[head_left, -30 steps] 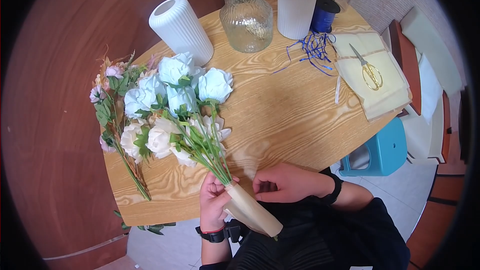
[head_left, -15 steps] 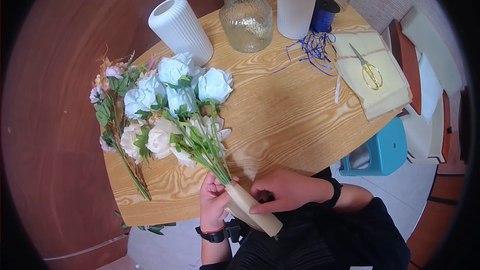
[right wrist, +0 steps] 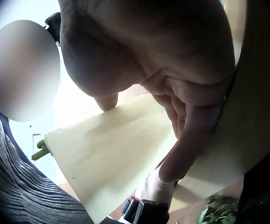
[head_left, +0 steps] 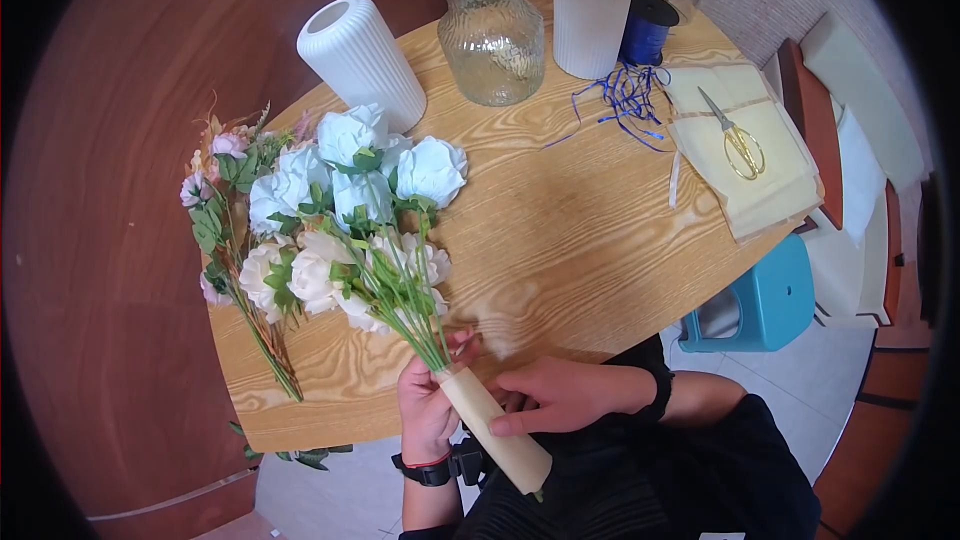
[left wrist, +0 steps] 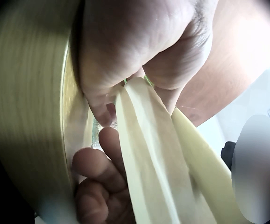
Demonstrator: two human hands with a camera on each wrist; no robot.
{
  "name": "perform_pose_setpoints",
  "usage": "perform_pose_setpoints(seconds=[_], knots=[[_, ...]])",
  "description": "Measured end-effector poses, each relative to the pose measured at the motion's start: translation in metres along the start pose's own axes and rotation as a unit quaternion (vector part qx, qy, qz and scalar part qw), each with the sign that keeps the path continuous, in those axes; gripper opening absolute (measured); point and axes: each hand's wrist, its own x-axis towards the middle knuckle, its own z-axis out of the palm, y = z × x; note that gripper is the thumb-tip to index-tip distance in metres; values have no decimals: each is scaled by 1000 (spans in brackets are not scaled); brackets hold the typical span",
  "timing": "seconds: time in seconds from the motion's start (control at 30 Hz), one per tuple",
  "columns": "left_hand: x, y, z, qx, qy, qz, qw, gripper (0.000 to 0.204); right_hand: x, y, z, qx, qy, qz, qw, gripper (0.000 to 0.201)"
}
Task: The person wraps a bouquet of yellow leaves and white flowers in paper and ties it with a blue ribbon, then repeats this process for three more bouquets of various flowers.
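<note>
My left hand (head_left: 428, 408) grips a bunch of artificial flowers by its green stems (head_left: 425, 338), at the upper end of a cream paper wrap (head_left: 505, 445). Pale blue roses (head_left: 430, 172) and white blooms (head_left: 318, 275) spread above it over the table. From the right, my right hand (head_left: 580, 395) holds the wrap, thumb laid across its front and fingers curled at its side. In the left wrist view a loose flap of paper (left wrist: 202, 163) stands out beside the rolled part. Stem ends (right wrist: 40, 150) poke from the wrap's bottom in the right wrist view.
Thin-stemmed pink flowers (head_left: 228, 145) lie at the wooden table's (head_left: 570, 230) left. Toward the back stand a white ribbed vase (head_left: 365, 60), a glass vase (head_left: 495, 50) and a blue ribbon spool (head_left: 648, 30). Gold-handled scissors (head_left: 742, 148) rest on cream paper sheets (head_left: 765, 205). A blue stool (head_left: 775, 295) stands right.
My right hand has moved left and down onto the wrap, its thumb now across the paper. The wrap and stems have shifted slightly left and turned a little.
</note>
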Motion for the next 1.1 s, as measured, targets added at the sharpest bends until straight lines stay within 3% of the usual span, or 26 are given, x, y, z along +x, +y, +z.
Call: perform_pose_setpoints(seconds=[0.13, 0.23, 0.33, 0.53, 0.63, 0.73, 0.87, 0.97, 1.07, 1.1], knots=[[1, 3, 5, -11, -10, -9, 1000, 26, 3, 9, 3, -5, -31, 27, 999, 66], [1, 6, 10, -20, -21, -4, 1000, 24, 3, 11, 8, 87, -34, 17, 995, 57], [2, 5, 6, -9, -54, 11, 998, 23, 6, 29, 23, 278, -25, -1, 960, 49], [-2, 7, -6, -14, -106, -31, 994, 28, 9, 26, 16, 383, -98, 64, 916, 64], [-3, 13, 0, -8, -106, -31, 994, 29, 10, 26, 15, 445, -64, 43, 892, 69], [-1, 18, -2, -3, -131, -21, 991, 35, 5, 9, 8, 530, -19, 45, 846, 51], [-2, 26, 7, -46, -99, -60, 992, 43, 0, 24, 7, 529, -7, 33, 848, 49], [-1, 21, 0, -68, -119, -43, 990, 47, 0, 17, 10, 492, 31, 28, 869, 48], [-6, 11, -13, -95, -96, -63, 989, 39, 5, 6, 12, 435, 75, -21, 897, 49], [-6, 8, -14, -109, -96, -74, 987, 37, 3, 5, 9, 421, 63, 2, 905, 54]])
